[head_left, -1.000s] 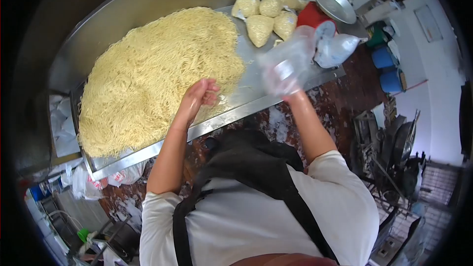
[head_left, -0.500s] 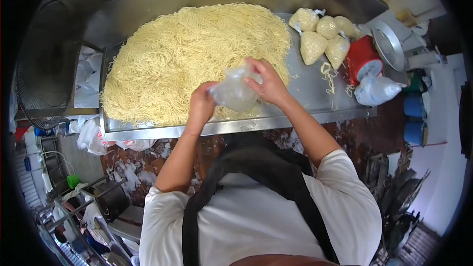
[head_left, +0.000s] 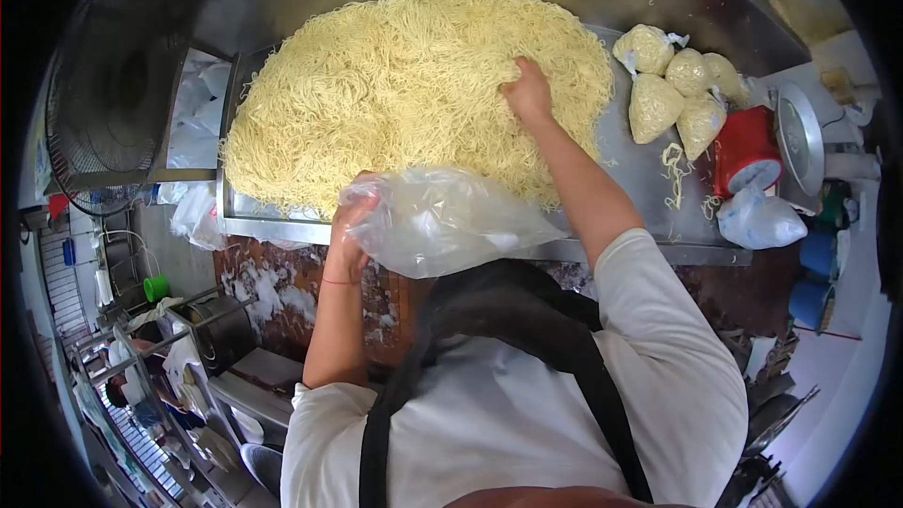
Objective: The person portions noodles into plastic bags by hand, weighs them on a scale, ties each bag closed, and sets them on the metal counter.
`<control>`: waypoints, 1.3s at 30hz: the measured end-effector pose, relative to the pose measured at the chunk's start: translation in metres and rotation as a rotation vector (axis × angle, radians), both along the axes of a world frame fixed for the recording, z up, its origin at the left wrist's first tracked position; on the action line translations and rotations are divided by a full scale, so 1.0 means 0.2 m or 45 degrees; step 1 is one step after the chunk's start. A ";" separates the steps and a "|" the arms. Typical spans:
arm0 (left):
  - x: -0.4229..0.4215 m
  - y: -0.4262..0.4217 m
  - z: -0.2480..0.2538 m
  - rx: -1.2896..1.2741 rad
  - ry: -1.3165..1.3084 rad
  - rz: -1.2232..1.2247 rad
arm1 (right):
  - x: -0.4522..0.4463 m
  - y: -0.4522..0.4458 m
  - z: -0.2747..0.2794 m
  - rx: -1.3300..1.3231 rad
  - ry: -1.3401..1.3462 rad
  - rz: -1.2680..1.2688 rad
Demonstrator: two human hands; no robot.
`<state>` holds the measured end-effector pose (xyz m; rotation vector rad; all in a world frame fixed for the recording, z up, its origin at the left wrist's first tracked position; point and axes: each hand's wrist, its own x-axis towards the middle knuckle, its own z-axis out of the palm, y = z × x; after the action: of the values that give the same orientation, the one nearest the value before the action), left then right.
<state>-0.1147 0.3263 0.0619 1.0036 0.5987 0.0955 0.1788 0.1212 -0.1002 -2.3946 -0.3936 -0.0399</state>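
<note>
A large heap of pale yellow noodles (head_left: pixel 395 85) lies on the metal tray table (head_left: pixel 649 216). My left hand (head_left: pixel 355 219) is closed on the rim of a clear plastic bag (head_left: pixel 442 221), which is puffed out to the right over the table's front edge. My right hand (head_left: pixel 529 92) reaches onto the right part of the heap, its fingers curled at the noodles; whether any strands are gripped cannot be made out. Several tied bags of noodles (head_left: pixel 656 108) sit to the right of the heap.
A red scale (head_left: pixel 746 146) with a round metal pan (head_left: pixel 800 139) stands at the table's right end, beside a whitish plastic bag (head_left: pixel 760 218). On the left are a fan (head_left: pixel 111 85) and a compartment of plastic bags (head_left: pixel 198 108). Another person (head_left: pixel 122 390) appears at lower left.
The bag has opened out and swung toward my body, held by my left hand alone. My right hand has let go of it and moved up onto the noodles. The view has shifted left.
</note>
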 end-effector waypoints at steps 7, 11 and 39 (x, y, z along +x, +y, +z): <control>0.12 0.24 -0.06 0.509 0.057 -0.193 | -0.05 -0.11 0.65 1.269 0.545 -0.100; 0.31 0.54 -0.14 0.662 -0.160 -0.067 | -0.03 -0.12 1.21 1.454 0.368 0.166; 0.45 0.22 -0.05 1.493 -0.280 0.106 | -0.17 0.97 0.32 1.146 0.795 0.247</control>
<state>-0.0238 0.3702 0.0527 2.0614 0.3472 0.6780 0.1456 0.3162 -0.0355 -1.3748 -0.2281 0.5010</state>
